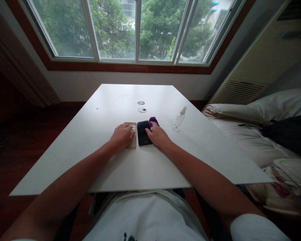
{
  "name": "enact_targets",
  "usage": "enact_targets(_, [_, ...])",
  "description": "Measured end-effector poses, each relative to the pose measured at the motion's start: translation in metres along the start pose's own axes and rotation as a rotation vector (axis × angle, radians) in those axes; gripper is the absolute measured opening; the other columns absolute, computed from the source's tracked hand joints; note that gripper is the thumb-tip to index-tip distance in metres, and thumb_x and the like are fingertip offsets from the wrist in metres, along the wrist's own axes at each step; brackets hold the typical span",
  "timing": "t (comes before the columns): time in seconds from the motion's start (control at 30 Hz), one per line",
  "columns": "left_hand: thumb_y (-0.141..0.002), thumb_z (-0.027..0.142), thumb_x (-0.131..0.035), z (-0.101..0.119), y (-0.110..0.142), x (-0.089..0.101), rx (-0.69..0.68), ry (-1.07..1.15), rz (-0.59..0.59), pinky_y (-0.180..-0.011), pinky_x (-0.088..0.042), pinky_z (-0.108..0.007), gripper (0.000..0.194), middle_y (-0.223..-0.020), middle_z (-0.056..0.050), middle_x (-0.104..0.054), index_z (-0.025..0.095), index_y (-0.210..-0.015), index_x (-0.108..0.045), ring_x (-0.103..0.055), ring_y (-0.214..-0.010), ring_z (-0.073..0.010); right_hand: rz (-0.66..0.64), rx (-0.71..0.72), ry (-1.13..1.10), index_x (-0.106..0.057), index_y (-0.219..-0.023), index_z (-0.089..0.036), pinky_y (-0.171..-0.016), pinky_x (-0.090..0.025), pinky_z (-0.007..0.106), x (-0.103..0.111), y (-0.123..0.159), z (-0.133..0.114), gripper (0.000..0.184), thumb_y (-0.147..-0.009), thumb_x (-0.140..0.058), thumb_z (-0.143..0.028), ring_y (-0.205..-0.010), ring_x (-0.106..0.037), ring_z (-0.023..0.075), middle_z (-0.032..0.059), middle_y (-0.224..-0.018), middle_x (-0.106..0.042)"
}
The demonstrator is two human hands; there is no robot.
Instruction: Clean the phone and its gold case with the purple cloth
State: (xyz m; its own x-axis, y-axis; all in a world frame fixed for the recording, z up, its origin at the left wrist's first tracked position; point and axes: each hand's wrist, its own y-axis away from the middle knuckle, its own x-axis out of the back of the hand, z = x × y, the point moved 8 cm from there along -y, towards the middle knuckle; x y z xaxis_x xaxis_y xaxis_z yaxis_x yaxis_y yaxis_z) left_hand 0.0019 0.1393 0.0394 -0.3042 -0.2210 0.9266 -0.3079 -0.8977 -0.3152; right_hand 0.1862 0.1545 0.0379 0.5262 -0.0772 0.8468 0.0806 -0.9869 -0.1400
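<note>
Flat on the white table lies a black-screened phone (142,134), a narrow gap apart from a tan phone case (132,144). My left hand (122,135) covers the case's left side, fingers bent and thumb on its inner face. Something small and whitish shows beside those fingertips, too indistinct to name. My right hand (158,134) grips the phone's right side, its thumb over the screen; the other fingers are partly hidden. Just beyond that hand is a bunched purple cloth (153,119), touching or very near the fingers.
A clear spray bottle (180,117) lies on the white table (102,107) to the right. Two round openings or discs (141,109) sit beyond the phone. A padded sofa (230,130) stands along the right, and a window (115,33) is ahead.
</note>
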Motion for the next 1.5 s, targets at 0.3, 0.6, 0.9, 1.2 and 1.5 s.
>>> enact_targets(0.3, [-0.102, 0.04, -0.041, 0.005, 0.004, -0.004, 0.009, 0.003, -0.035, -0.113, -0.036, -0.045, 0.041, -0.145, -0.012, -0.055, 0.02, -0.131, -0.061, -0.048, -0.135, -0.029, -0.016, 0.014, 0.355, -0.05, -0.14, -0.015, -0.083, -0.051, 0.042, 0.007, 0.014, -0.016, 0.05, -0.101, -0.044, -0.045, -0.097, -0.07, 0.0345, 0.0201, -0.11, -0.072])
enact_targets(0.6, [-0.101, 0.042, -0.041, 0.004, 0.006, -0.002, 0.032, -0.007, -0.052, -0.11, -0.038, -0.047, 0.04, -0.14, -0.015, -0.057, 0.019, -0.125, -0.064, -0.051, -0.131, -0.0317, 0.287, 0.089, 0.16, -0.066, -0.124, -0.023, -0.076, -0.049, 0.035, 0.065, 0.01, -0.011, 0.039, -0.101, -0.046, -0.046, -0.083, -0.067, 0.025, 0.0098, -0.097, -0.073])
enact_targets(0.9, [-0.098, 0.038, -0.052, 0.01, 0.005, 0.018, -0.041, 0.093, 0.129, -0.103, -0.043, -0.046, 0.032, -0.127, -0.013, -0.067, 0.019, -0.115, -0.071, -0.059, -0.118, -0.031, 0.709, 0.174, -0.201, -0.066, -0.115, -0.018, -0.064, -0.046, 0.029, 0.134, 0.008, 0.032, 0.035, -0.1, -0.046, -0.043, -0.065, -0.056, 0.0155, 0.003, -0.083, -0.065])
enact_targets(1.2, [-0.098, 0.035, -0.055, 0.049, 0.011, 0.031, -0.386, 0.239, 0.147, -0.107, -0.041, -0.046, 0.024, -0.116, -0.007, -0.072, 0.022, -0.109, -0.073, -0.062, -0.113, -0.0255, 0.16, 0.133, 0.109, -0.075, -0.111, -0.021, -0.087, -0.05, 0.034, 0.029, -0.03, 0.044, 0.028, -0.087, -0.068, -0.033, -0.097, -0.065, 0.0226, 0.0108, -0.116, -0.065])
enact_targets(1.5, [-0.1, 0.033, -0.053, 0.041, 0.012, 0.041, -0.285, 0.326, 0.227, -0.105, -0.044, -0.045, 0.033, -0.126, -0.01, -0.067, 0.02, -0.129, -0.062, -0.061, -0.117, -0.026, 0.195, 0.049, -0.69, -0.07, -0.104, -0.016, -0.067, -0.054, 0.031, 0.058, -0.012, 0.025, 0.03, -0.087, -0.066, -0.04, -0.082, -0.069, 0.02, 0.0074, -0.093, -0.073])
